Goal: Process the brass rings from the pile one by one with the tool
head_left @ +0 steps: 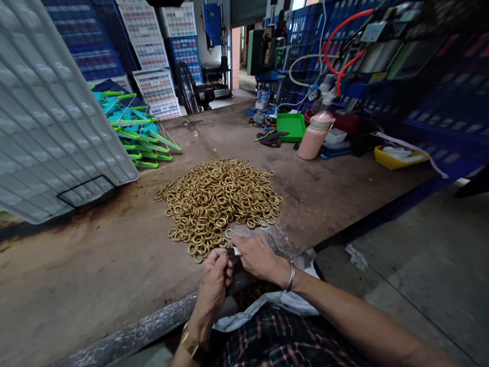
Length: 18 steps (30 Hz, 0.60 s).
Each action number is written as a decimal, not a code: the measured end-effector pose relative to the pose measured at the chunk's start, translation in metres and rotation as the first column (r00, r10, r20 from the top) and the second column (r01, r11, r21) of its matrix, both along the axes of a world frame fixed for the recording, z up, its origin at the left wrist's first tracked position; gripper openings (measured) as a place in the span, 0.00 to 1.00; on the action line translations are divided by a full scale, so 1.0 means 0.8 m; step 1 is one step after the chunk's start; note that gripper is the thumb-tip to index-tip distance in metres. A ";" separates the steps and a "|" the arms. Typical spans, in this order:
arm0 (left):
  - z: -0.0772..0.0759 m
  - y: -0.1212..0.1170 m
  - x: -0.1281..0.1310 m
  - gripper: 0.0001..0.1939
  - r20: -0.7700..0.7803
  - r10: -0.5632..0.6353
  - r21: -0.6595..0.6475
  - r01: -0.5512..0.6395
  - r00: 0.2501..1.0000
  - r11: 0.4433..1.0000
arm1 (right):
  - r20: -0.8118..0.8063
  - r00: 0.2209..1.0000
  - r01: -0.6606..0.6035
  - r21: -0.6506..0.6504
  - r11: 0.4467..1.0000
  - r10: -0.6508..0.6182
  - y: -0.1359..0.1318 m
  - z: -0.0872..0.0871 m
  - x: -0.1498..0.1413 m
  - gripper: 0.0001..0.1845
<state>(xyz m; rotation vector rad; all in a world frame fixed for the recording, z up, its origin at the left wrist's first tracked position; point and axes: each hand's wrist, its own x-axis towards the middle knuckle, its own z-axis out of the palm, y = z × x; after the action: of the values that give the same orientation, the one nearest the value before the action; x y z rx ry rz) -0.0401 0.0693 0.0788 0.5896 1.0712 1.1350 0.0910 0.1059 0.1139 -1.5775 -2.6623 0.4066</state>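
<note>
A heap of brass-coloured metal rings [223,191] lies on the brown table before me. At its near edge my two hands are close together. My right hand [258,256] is closed, with a small dark-and-white piece [236,252] showing at its fingertips; its exact kind is too small to tell. My left hand [216,274] is closed in a pinch against the dark end of that piece, and what lies inside its fingers is hidden. One loose ring [229,233] lies just beyond my right fingers. Below the hands, an open pale bag [265,304] hangs at my lap under the table edge.
A tilted white plastic crate [42,110] stands at left, beside a pile of green and blue hangers [140,133]. To the right are a pink bottle [314,136], a green tray [291,127], a yellow tray [400,157] and a machine with orange hoses [341,24]. Plastic film wraps the table's front edge [112,340].
</note>
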 end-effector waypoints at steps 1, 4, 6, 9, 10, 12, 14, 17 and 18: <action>0.001 0.000 0.000 0.19 0.004 0.003 -0.003 -0.003 1.000 1.000 | 0.010 1.000 0.008 -0.004 1.000 -0.008 0.000 0.001 0.000 0.21; 0.004 -0.002 0.001 0.19 0.014 0.015 -0.009 -0.015 1.000 1.000 | 0.040 0.999 0.009 -0.038 0.999 -0.008 -0.002 0.004 0.000 0.21; 0.005 -0.002 0.002 0.19 0.018 0.016 -0.008 -0.016 1.000 1.000 | 0.058 0.998 0.003 -0.071 0.997 0.001 -0.003 0.007 0.000 0.20; 0.005 -0.002 0.003 0.18 0.015 0.013 -0.009 -0.013 1.000 1.000 | 0.064 0.998 0.008 -0.086 0.996 -0.003 -0.005 0.007 -0.001 0.20; 0.005 -0.002 0.003 0.18 0.010 0.012 -0.010 -0.012 1.000 1.000 | 0.065 0.998 0.015 -0.085 0.996 -0.009 -0.006 0.007 -0.001 0.20; 0.006 -0.002 0.002 0.18 -0.001 0.011 -0.013 -0.011 1.000 1.000 | 0.067 0.998 0.026 -0.080 0.996 -0.020 -0.006 0.005 -0.002 0.19; 0.007 -0.003 0.002 0.18 -0.009 0.010 -0.016 -0.011 1.000 1.000 | 0.072 0.997 0.029 -0.071 0.997 -0.024 -0.007 0.003 -0.003 0.18; 0.007 -0.003 0.003 0.19 -0.021 0.017 -0.021 -0.018 1.000 1.000 | 0.081 0.996 0.036 -0.067 0.997 -0.031 -0.008 0.002 -0.005 0.18; 0.006 -0.004 0.003 0.19 -0.028 0.022 -0.023 -0.022 0.999 0.999 | 0.084 0.996 0.040 -0.071 0.997 -0.034 -0.008 0.002 -0.006 0.18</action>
<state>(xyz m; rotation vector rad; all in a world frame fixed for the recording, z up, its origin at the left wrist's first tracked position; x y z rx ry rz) -0.0379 0.0665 0.0836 0.5781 1.1152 1.1351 0.0866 0.0992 0.1153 -1.6976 -2.7028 0.4514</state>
